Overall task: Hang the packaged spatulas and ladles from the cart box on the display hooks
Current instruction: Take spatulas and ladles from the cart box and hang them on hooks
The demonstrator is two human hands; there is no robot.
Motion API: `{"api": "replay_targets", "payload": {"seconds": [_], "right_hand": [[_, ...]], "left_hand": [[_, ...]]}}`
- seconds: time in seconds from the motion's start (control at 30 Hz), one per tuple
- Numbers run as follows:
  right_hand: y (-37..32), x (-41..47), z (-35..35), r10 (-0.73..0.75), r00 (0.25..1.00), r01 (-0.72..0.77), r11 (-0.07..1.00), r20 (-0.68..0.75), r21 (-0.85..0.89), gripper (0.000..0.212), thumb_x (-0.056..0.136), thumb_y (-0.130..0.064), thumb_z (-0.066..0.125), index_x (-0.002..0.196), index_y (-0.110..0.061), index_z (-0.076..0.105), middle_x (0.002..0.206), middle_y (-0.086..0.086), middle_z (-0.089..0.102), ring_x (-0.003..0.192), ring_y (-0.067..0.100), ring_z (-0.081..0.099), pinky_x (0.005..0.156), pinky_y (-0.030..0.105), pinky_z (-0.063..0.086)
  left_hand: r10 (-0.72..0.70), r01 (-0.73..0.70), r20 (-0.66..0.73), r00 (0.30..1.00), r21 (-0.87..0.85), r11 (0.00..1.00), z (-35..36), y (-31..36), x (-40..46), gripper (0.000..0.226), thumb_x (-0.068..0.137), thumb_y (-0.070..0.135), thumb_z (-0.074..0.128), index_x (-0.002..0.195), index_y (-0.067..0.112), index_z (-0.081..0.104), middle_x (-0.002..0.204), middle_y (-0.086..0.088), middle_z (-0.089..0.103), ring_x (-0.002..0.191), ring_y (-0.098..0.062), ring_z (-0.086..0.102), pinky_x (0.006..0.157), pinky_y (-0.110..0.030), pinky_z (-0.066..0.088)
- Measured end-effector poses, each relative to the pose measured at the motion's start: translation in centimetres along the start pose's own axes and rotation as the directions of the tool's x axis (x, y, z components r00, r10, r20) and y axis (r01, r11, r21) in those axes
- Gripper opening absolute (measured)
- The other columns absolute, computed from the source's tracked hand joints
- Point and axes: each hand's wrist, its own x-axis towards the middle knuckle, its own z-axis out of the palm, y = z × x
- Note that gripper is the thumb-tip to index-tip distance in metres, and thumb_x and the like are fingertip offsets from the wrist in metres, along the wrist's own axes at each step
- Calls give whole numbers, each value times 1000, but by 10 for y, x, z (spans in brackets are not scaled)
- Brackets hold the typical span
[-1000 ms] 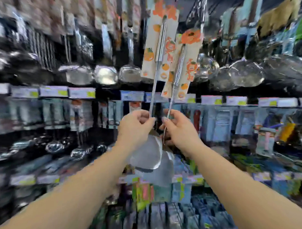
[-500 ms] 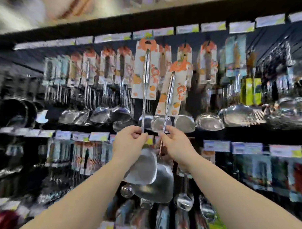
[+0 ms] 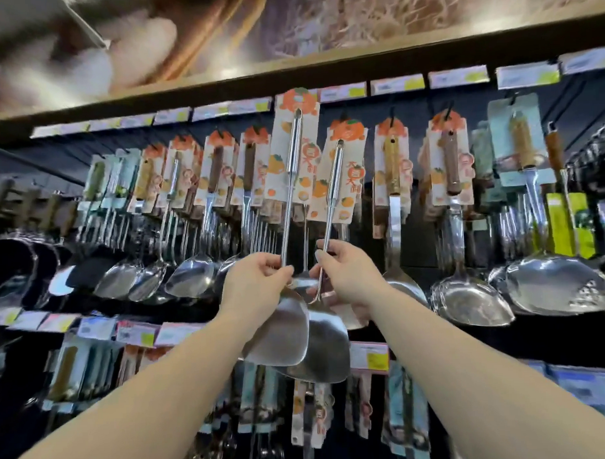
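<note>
both spatulas [image 3: 295, 202] upright, blades seemingly down

Single head-worn wide-angle view, tilted upward and forward, close to display wall [image 3: 504, 342] of hanging utensils. Top shelf edge [image 3: 323, 70] runs across upper frame; both forearms enter from bottom corners. No second view.
</note>
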Motion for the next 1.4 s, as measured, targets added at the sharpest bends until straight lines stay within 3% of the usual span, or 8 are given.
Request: {"api": "replay_targets", "payload": {"seconds": [0.1,0.2,0.43,0.67,0.8,0.93,1.1,1.4], "right_hand": [[1,27,3,-23,1000,23,1000,5,11,15,101,-22,43,115,-27,47,82,8,60,57,20,63,44,27,47],[4,50,10,-50,999,51,999,17,-14,19,102,-21,42,120,-23,47,81,6,59,57,20,63,50,29,47],[12,98,28,-47,999,48,992,15,-119,38,102,-24,39,139,-14,39,85,5,61,52,16,65,50,25,49],[16,125,37,-69,997,61,983,-41,-174,31,102,-23,38,129,-10,44,83,6,61,59,21,65,64,39,52],[15,142,43,-81,994,67,981,-70,-184,36,102,-23,38,137,-14,41,80,4,60,55,18,65,58,33,50],[19,154,49,-89,994,75,980,-68,-187,33,102,-24,38,133,-16,44,79,5,59,58,20,65,66,39,52],[19,156,55,-107,992,89,967,-65,-240,23,103,-23,37,122,-19,49,81,5,60,61,20,66,65,37,52],[11,162,53,-88,991,57,957,-98,-283,24,103,-21,36,117,-10,52,79,6,59,57,19,65,57,32,46]], "left_hand": [[11,-13,-58,998,-39,999,3,-9,22,13,80,23,73,92,21,69,69,7,69,74,-15,65,83,-39,54],[-13,6,-99,995,-67,998,3,-22,40,17,78,25,74,94,20,70,64,6,69,72,-17,65,82,-45,55],[-10,0,-125,992,-81,997,-6,-52,70,6,79,23,72,82,27,68,70,-2,71,72,-22,66,78,-43,56],[3,-16,-103,995,-133,991,-8,-81,95,12,80,21,73,91,19,70,68,1,71,69,-12,64,69,-26,47],[21,-34,-78,997,-161,986,-12,-91,110,8,80,22,72,88,20,72,65,1,72,71,-14,67,80,-34,53],[46,-56,-58,997,-180,982,-17,-100,117,5,80,22,73,79,26,69,66,3,73,74,-15,69,83,-39,54],[74,-85,-74,994,-155,984,-22,-108,120,19,79,20,73,67,32,65,63,6,71,65,-9,64,73,-29,50],[69,-71,-17,997,-240,968,-17,-112,126,10,80,19,73,82,28,67,67,1,73,77,-16,70,87,-38,53]]}}
